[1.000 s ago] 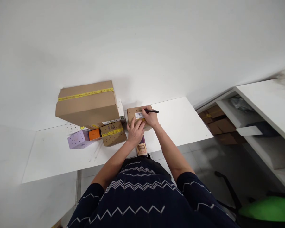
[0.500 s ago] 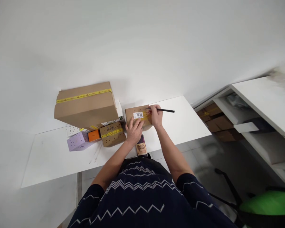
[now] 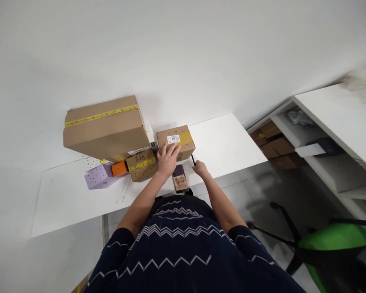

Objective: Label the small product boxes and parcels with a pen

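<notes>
A small brown cardboard box (image 3: pixel 185 150) stands on the white table, with yellow tape and a white label (image 3: pixel 173 138) reading 7519 on its top. My left hand (image 3: pixel 167 159) lies on the box's near left edge, fingers stretched over the top. At the box's near right corner, my right hand (image 3: pixel 200 168) is closed around a slim black pen (image 3: pixel 193 159), whose upper part sticks out beyond the fist. Between my forearms, a dark flat thing with a picture card (image 3: pixel 180 182) lies at the table's front edge; I cannot make out its kind.
To the left stand a large taped carton (image 3: pixel 105 130), a brown box with handwriting (image 3: pixel 142 165), an orange box (image 3: pixel 119 168) and a dotted purple box (image 3: pixel 99 177) on the white table (image 3: pixel 61 199). A shelf unit (image 3: pixel 338 167) and a green chair (image 3: pixel 332 238) are at the right.
My right hand has moved off the box top, down and toward me, and the pen now points up from the fist. My left hand stays on the box. The view has shifted slightly.
</notes>
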Motion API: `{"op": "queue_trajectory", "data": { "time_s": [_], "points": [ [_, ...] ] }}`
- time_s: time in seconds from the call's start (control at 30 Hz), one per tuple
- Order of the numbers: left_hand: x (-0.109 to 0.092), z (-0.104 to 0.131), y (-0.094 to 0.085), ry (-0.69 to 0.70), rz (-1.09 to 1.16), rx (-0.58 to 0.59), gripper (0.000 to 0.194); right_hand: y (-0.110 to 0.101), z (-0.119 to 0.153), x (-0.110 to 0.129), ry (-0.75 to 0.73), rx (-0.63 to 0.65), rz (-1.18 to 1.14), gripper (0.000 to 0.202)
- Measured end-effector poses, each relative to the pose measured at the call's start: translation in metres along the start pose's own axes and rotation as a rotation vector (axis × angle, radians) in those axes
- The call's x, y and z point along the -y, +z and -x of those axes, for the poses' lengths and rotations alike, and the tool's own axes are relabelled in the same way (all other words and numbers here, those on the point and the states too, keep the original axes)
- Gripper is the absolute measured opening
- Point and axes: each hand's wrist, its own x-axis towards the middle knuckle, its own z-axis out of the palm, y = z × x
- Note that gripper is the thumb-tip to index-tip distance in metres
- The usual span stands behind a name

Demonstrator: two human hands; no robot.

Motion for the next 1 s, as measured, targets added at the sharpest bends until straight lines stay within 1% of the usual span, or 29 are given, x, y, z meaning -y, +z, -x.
{"op": "queue_trajectory", "data": {
  "time_s": [0.1, 0.23, 0.33, 0.4, 0.47, 0.5, 0.6, 0.7, 0.8, 0.87, 0.93, 1.0],
  "points": [
    [0.001, 0.0, 0.0, 0.007, -0.005, 0.005, 0.056, 0.01, -0.003, 0.002, -0.01, -0.006, 0.062, 0.019],
    [0.002, 0.001, 0.001, 0.017, -0.008, 0.004, 0.057, 0.012, 0.0, 0.002, -0.027, -0.028, 0.092, 0.03],
    [0.003, 0.001, 0.002, 0.03, -0.008, -0.003, 0.057, 0.018, 0.019, 0.003, -0.077, -0.072, 0.109, 0.033],
    [0.003, 0.001, 0.004, 0.035, -0.005, -0.006, 0.058, 0.03, 0.038, 0.007, -0.129, -0.045, 0.139, 0.035],
    [0.004, 0.001, 0.004, 0.038, -0.003, -0.004, 0.058, 0.047, 0.059, 0.013, -0.145, 0.033, 0.206, 0.047],
    [0.004, 0.0, 0.004, 0.04, -0.001, -0.002, 0.058, 0.056, 0.067, 0.016, -0.126, 0.065, 0.259, 0.055],
    [0.005, 0.0, 0.004, 0.05, 0.006, 0.005, 0.058, 0.08, 0.084, 0.025, -0.154, 0.071, 0.393, 0.081],
    [0.006, 0.0, 0.004, 0.058, 0.015, 0.008, 0.058, 0.093, 0.088, 0.031, -0.169, 0.076, 0.468, 0.095],
    [0.007, 0.0, 0.005, 0.065, 0.01, 0.014, 0.058, 0.098, 0.089, 0.034, -0.158, 0.073, 0.481, 0.102],
    [0.007, 0.0, 0.005, 0.071, 0.002, 0.017, 0.058, 0.099, 0.091, 0.034, -0.147, 0.061, 0.442, 0.101],
    [0.007, 0.0, 0.005, 0.074, -0.003, 0.017, 0.059, 0.098, 0.092, 0.033, -0.135, 0.057, 0.387, 0.1],
    [0.007, -0.001, 0.005, 0.076, -0.002, 0.016, 0.059, 0.093, 0.091, 0.031, -0.113, 0.062, 0.329, 0.104]
  ]
}}
